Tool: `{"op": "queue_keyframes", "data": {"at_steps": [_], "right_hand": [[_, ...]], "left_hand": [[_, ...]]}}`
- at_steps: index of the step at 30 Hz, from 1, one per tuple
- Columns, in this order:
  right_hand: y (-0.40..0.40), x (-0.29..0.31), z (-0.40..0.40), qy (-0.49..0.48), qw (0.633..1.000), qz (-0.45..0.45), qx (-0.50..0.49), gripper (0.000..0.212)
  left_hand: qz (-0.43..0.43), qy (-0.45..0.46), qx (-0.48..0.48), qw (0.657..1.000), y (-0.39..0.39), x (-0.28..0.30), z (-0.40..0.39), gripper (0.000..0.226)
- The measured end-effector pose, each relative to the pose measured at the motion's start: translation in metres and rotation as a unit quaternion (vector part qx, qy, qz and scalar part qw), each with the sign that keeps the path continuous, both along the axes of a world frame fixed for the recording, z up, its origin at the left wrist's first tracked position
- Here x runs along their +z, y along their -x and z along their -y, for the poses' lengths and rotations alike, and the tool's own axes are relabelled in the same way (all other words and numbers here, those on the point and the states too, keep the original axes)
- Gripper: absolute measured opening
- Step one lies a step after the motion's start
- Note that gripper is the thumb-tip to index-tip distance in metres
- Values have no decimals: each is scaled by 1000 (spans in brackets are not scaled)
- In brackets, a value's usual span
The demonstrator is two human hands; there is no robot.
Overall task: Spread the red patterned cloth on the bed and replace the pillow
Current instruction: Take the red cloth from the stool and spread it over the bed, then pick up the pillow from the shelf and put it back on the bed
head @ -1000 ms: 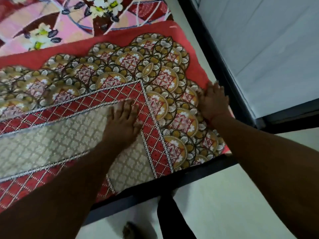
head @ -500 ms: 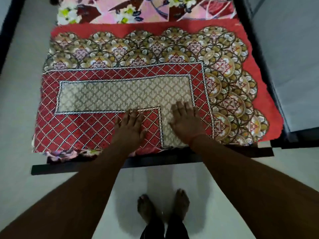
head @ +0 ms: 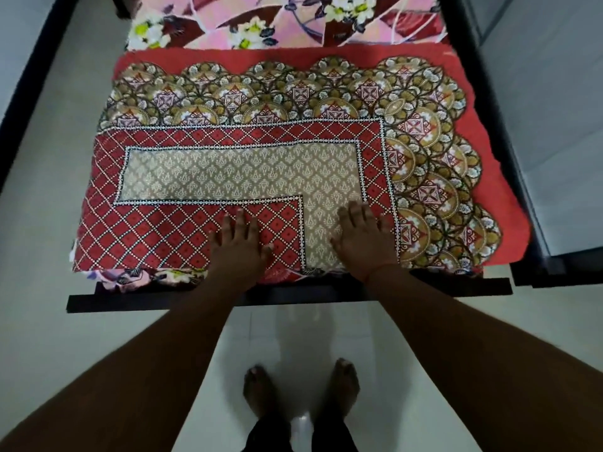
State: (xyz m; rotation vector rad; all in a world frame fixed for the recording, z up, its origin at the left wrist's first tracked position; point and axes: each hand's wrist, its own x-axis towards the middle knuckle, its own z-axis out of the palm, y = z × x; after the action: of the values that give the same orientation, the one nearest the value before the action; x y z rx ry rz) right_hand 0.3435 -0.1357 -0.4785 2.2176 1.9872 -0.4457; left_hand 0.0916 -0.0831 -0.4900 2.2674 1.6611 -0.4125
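Dark-framed bed point(head: 287, 298): near rail runs across the view, just ahead of the person's bare feet point(head: 300, 389). A pink floral bedsheet point(head: 280, 21) covers the far part and shows again under the near edge.

Red patterned cloth with gold medallion border and beige centre panel point(head: 248, 171): lies flat over the near end of the bed, long axis across it, left to right. The scalloped medallion border runs along the far and right sides; the plain red lattice faces the left and near edges.

Left hand point(head: 239, 246) and right hand point(head: 363, 243): both palm-down near the front edge, fingers extended and slightly spread, pressing flat, grasping nothing.

Risks (judged): the right edge reaches the side rail and could slip into the gap; a pull toward the near rail could drag the cloth off or ruck it. No pillow in view.
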Motion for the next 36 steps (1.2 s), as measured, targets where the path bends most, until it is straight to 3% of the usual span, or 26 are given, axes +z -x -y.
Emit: {"op": "queue_keyframes", "data": {"at_steps": [9, 15, 20, 26, 36], "right_hand": [[45, 31, 2, -2, 1000, -16, 21, 67], [92, 129, -2, 0, 998, -65, 15, 79], [141, 221, -12, -21, 994, -86, 62, 73], [213, 325, -14, -62, 982, -84, 155, 71], [384, 420, 7, -129, 951, -75, 270, 72]], "left_hand": [[7, -38, -25, 999, 11, 32, 11, 79], [0, -70, 46, 996, 53, 136, 29, 84], [0, -109, 128, 986, 94, 245, 42, 92], [-9, -123, 207, 971, 137, 343, 63, 75], [-4, -162, 314, 936, 289, 407, 143, 74]]}}
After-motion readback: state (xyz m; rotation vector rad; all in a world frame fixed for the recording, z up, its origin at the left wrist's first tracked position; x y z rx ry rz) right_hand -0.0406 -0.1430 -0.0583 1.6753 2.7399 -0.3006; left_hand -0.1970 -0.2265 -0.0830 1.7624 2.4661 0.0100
